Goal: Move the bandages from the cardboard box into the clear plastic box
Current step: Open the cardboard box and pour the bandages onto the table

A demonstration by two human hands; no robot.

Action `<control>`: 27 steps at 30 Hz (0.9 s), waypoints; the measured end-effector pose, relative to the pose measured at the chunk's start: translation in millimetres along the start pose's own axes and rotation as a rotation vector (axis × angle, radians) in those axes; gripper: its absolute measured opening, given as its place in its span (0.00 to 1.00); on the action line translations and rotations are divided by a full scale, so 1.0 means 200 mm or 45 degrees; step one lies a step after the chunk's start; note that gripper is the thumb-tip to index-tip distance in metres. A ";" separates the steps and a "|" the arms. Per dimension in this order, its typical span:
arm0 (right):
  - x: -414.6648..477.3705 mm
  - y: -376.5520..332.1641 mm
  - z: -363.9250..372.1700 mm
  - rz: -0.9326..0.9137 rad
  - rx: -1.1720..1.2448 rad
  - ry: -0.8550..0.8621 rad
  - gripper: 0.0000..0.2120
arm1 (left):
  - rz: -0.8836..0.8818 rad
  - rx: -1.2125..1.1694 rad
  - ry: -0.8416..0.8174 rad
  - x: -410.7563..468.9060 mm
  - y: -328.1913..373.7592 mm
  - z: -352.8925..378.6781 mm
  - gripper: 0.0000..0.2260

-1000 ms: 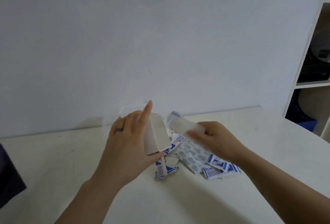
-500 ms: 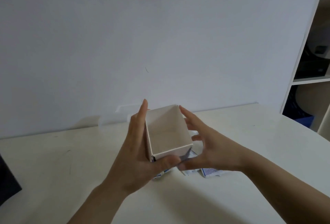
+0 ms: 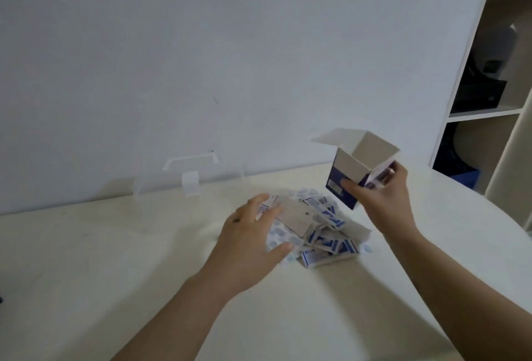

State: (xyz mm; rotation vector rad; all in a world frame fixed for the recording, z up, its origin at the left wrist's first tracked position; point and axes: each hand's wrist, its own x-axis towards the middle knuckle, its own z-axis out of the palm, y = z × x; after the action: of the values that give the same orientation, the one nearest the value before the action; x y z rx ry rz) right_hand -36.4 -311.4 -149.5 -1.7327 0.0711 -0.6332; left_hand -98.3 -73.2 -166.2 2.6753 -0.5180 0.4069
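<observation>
At table centre: bandages lie in a loose heap on the white table, outside both containers.
Cardboard box: held off the table and tilted, top flap open; the visible interior shows no contents.
Right hand: grasps the cardboard box, thumb on the near dark-blue face, fingers round the far side.
Left hand: released, fingers spread, grasping nothing; blur prevents confirming contact with the heap.
Clear plastic box: stands by the wall, beyond and left of the heap, apart from it; lid state cannot be determined.
Handling (judged): wrapped strips are light, thin and flexible, and slide over one another; not fragile.
Hold point (judged): gather several at the heap's edge, pinching across the flat faces; a two-handed scoop would limit spillage.
Heap relative to hands: under the left fingertips; below and left of the right hand.
</observation>
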 end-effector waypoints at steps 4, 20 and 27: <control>0.10 0.15 -0.09 0.165 -0.203 0.266 0.47 | -0.024 0.125 -0.162 0.09 0.05 0.10 0.27; 0.08 0.26 -0.11 0.253 -0.371 0.445 0.52 | -0.001 0.184 -0.269 0.22 0.15 0.16 0.30; -0.07 -0.02 -0.03 -0.101 0.013 0.438 0.15 | 0.062 0.155 -0.044 0.20 0.01 -0.02 0.23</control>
State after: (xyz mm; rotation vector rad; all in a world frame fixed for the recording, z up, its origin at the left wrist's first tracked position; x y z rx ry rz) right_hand -51.9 -309.4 -149.4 -1.6071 0.2393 -0.9842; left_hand -63.7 -85.2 -149.0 2.7953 -0.5868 0.4190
